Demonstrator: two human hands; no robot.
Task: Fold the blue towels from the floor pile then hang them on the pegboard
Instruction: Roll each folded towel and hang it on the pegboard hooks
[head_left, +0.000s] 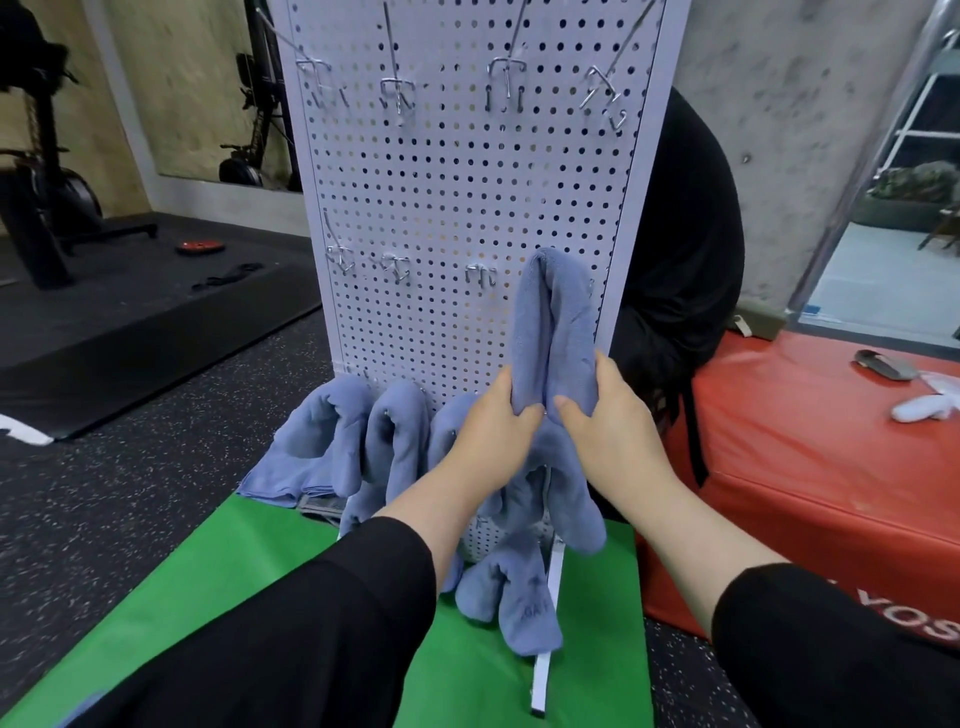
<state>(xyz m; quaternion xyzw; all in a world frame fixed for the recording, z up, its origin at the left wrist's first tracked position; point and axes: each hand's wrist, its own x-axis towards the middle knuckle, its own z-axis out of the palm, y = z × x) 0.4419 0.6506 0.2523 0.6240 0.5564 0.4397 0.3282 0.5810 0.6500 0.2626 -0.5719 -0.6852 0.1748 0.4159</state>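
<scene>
Head view, looking forward and down. Both hands grip one folded blue towel (553, 332) draped over a hook on the lower right of the white pegboard (467, 182). The left hand (493, 431) pinches the towel's left fold between thumb and curled fingers; the right hand (608, 415) pinches the right fold likewise, the two thumbs nearly meeting at the towel's middle. The towel's top loop stands against the board, and its lower end hangs down past the wrists. Three more towels (363, 436) hang in a row along the board's bottom edge to the left, just beside one another; a further towel (519, 597) hangs below the hands, in front of the board's foot. Bare metal hooks (506, 78) sit in rows across the upper and middle board (whether the gripped towel is fully seated on its hook cannot be told, the cloth hiding it). The board stands on a green mat (208, 571) over speckled dark floor (104, 493). A red pad (831, 467) lies to the right, with a black cloth (685, 234) behind the board's right edge. Exercise gear (41, 182) stands far left.
</scene>
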